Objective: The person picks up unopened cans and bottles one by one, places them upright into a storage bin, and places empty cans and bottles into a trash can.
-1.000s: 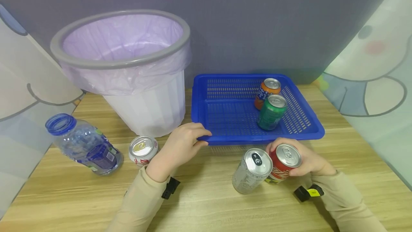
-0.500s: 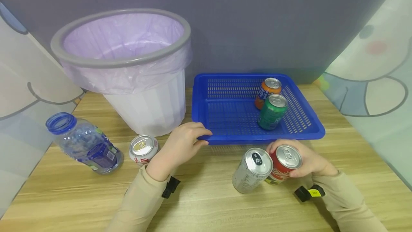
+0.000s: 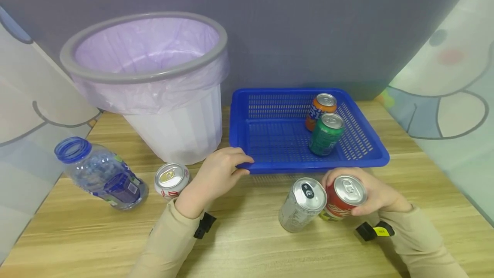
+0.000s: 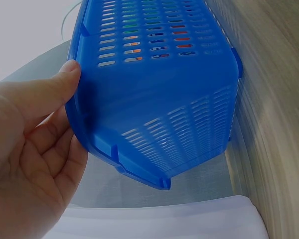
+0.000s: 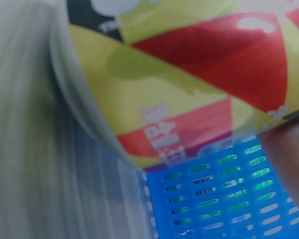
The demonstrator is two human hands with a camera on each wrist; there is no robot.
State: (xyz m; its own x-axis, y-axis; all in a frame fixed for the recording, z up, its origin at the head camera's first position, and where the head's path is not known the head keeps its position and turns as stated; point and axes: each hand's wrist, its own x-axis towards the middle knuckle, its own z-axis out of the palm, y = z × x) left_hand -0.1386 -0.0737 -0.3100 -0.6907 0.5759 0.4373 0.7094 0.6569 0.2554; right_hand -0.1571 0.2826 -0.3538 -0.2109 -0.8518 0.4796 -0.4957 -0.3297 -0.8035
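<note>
My left hand (image 3: 217, 175) pinches the front-left corner of the blue plastic basket (image 3: 293, 167); the left wrist view shows the thumb (image 4: 65, 82) on one side of the rim and fingers curled at the other. With its fingers and thumb round it, my right hand (image 3: 370, 190) holds a red and yellow soda can (image 3: 341, 200) just in front of the basket. Close to its left a silver can (image 3: 301, 207) stands on the table. Inside the basket, at the right, an orange can (image 3: 318, 110) and a green can (image 3: 326, 136) stand upright.
A white bin (image 3: 185, 128) with a purple liner stands at the back left. In front of it are a white can (image 3: 171, 179), partly behind my left wrist, and a clear bottle (image 3: 104, 175) with a blue neck. A grey panel (image 3: 308, 29) rises behind the basket.
My right hand and the red soda can have shifted slightly to the right, away from the silver can. The left hand stays on the basket corner.
</note>
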